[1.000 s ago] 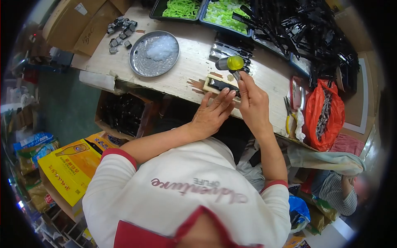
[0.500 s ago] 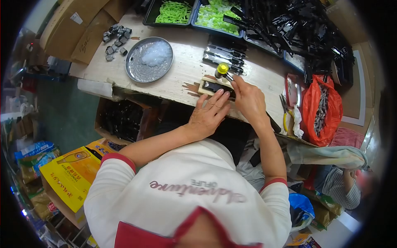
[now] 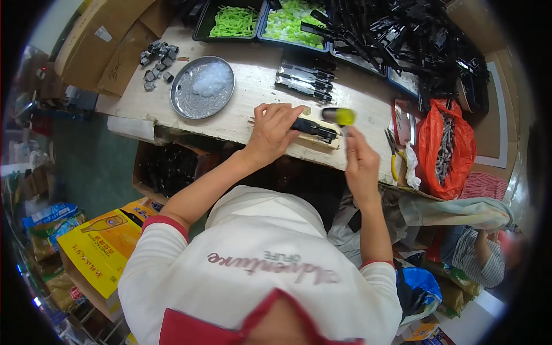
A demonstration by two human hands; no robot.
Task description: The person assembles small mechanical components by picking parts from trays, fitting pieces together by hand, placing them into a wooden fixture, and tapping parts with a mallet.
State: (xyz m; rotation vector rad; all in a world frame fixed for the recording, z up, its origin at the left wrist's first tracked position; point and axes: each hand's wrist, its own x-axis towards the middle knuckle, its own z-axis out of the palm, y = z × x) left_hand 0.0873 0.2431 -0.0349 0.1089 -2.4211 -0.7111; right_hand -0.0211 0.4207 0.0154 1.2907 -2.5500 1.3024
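**Inspector A:** How is the workpiece positioned?

**Inspector B:** The long black plastic part (image 3: 322,132) is laid along a pale rectangular block (image 3: 323,142) near the front edge of the pale-topped bench (image 3: 253,80), apparently so that firm backing is given within easy reach.

**Inspector A:** And the hands?

**Inspector B:** The part's left end is gripped by the fingers and thumb of the left hand (image 3: 275,131), presumably so that slipping is prevented while the right end is left exposed. A hammer with a yellow-and-grey cylindrical head (image 3: 340,116) is grasped by its handle in the right hand (image 3: 362,156). The head is held beside the part's right end; its height cannot be told.

**Inspector A:** Surrounding items?

**Inspector B:** Similar flat black pieces (image 3: 305,80) are lined up beyond the block, judged convenient for reach. A round grey metal tray (image 3: 198,109) is set well to the left, and yellow-handled pliers (image 3: 394,165) to the right, seemingly out of the hammer's way.
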